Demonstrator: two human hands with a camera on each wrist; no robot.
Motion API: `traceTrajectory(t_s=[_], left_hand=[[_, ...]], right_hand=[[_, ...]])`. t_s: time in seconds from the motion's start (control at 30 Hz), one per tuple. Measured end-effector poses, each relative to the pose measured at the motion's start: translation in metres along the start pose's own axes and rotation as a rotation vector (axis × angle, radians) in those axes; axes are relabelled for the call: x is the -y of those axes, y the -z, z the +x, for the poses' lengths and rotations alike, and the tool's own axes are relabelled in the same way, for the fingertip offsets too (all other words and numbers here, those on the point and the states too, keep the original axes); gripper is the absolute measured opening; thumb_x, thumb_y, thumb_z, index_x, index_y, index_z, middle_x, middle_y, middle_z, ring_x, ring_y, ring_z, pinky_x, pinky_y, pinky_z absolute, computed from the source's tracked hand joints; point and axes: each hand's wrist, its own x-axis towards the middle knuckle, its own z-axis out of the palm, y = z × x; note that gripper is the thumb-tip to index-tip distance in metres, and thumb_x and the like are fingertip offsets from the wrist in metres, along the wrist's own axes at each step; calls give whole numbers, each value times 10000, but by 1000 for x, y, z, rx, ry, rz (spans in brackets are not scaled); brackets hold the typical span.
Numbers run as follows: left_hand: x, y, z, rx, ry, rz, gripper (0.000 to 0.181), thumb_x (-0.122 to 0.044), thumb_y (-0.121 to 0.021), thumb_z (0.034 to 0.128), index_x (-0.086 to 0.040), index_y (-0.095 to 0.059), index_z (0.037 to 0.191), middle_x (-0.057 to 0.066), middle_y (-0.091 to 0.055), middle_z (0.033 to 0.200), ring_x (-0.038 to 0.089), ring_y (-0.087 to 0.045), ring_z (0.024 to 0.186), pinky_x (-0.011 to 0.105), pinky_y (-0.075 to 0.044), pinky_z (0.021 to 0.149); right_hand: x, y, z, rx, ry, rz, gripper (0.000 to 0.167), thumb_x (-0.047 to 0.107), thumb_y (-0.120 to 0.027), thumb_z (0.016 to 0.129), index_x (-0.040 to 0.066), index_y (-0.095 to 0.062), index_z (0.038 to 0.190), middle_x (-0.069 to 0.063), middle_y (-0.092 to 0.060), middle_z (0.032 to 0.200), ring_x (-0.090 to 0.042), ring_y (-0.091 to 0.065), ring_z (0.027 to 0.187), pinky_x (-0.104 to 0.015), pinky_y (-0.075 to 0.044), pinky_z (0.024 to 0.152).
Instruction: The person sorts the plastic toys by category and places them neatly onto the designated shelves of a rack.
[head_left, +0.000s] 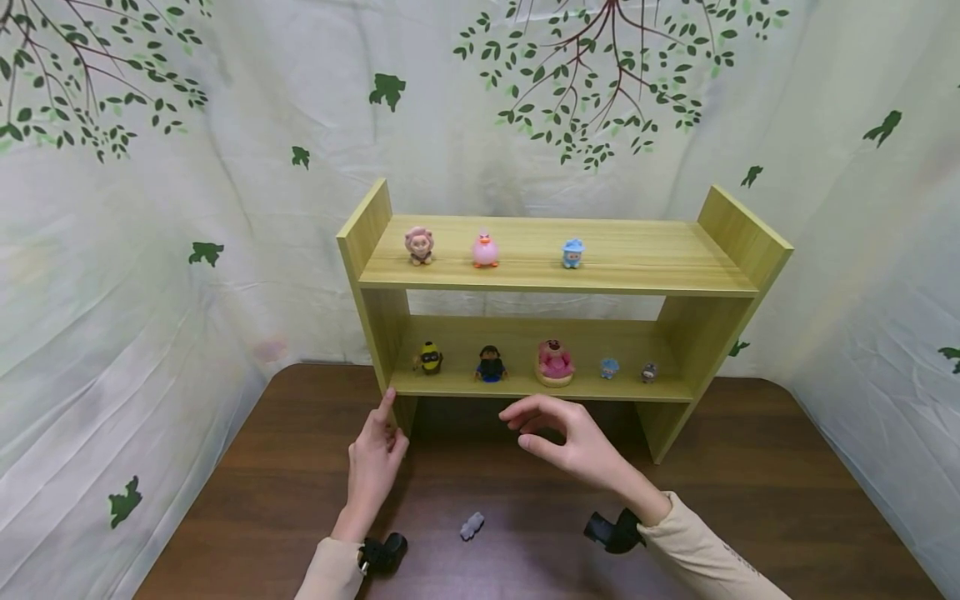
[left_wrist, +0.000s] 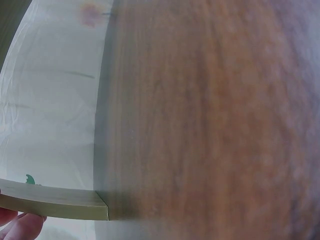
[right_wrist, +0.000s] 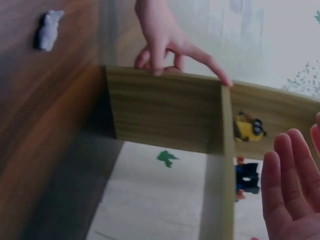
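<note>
A light wooden two-tier shelf point(head_left: 558, 388) stands on the table, its left side panel point(left_wrist: 55, 202) beside my left hand point(head_left: 375, 454). That hand's straight index finger touches the panel's front edge near the lower board, the other fingers bent. Loosely bent and holding nothing, my right hand point(head_left: 566, 437) hovers before the lower board. The lower board bears a yellow-and-black figure point(head_left: 431, 358), a dark-haired figure point(head_left: 491, 365), a pink bear figure point(head_left: 555, 363) and two small figures. A small grey figurine point(head_left: 472, 526) lies on the table between the wrists.
On the upper board stand a pinkish figure point(head_left: 420, 245), a pink duck-like figure point(head_left: 485, 249) and a blue-hatted figure point(head_left: 572, 253). The brown table point(head_left: 255, 500) reaches back to a white cloth point(head_left: 285, 275) printed with leaves. Each wrist wears a black camera.
</note>
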Motion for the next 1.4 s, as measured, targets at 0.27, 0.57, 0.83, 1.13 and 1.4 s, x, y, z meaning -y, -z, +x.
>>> traceTrajectory(t_s=[0.27, 0.57, 0.83, 1.13, 1.4], left_hand=[[-1, 0, 1, -2, -3, 2, 908, 172, -622, 742, -231, -297, 1488, 53, -425, 788, 87, -364, 552, 254, -331, 461], [-1, 0, 1, 7, 8, 6, 891, 153, -630, 756, -232, -293, 1485, 52, -424, 790, 101, -384, 553, 269, -348, 470], [-1, 0, 1, -4, -1, 7, 897, 166, -627, 745, -229, -301, 1482, 52, -424, 791, 105, -399, 561, 273, -357, 466], [-2, 0, 1, 3, -1, 10, 902, 160, -628, 751, -232, -289, 1489, 57, -427, 795, 104, -397, 561, 273, -360, 467], [-2, 0, 0, 7, 14, 7, 893, 149, -626, 757, -236, -294, 1492, 49, -418, 785, 103, -382, 557, 268, -349, 469]], right_hand=[[-1, -16, -7, 43, -4, 29, 265, -85, -610, 866, -34, -612, 1126, -110, -642, 1075, -197, -621, 927, -419, -507, 806], [4, -27, -11, 77, -20, -7, 216, -77, -626, 851, -14, -637, 1057, -94, -663, 1007, -163, -619, 886, -421, -510, 780], [-41, -46, -26, 129, -34, 11, 226, -13, -626, 878, 51, -643, 1094, -55, -663, 1053, -128, -622, 920, -345, -518, 790], [-56, -58, -32, 163, -61, 11, 229, 4, -642, 851, 47, -656, 1076, -53, -674, 1048, -106, -623, 934, -300, -506, 802], [-61, -67, -34, 198, -140, 24, 265, -107, -628, 825, 28, -658, 1051, -149, -668, 1011, -230, -636, 917, -347, -518, 790]])
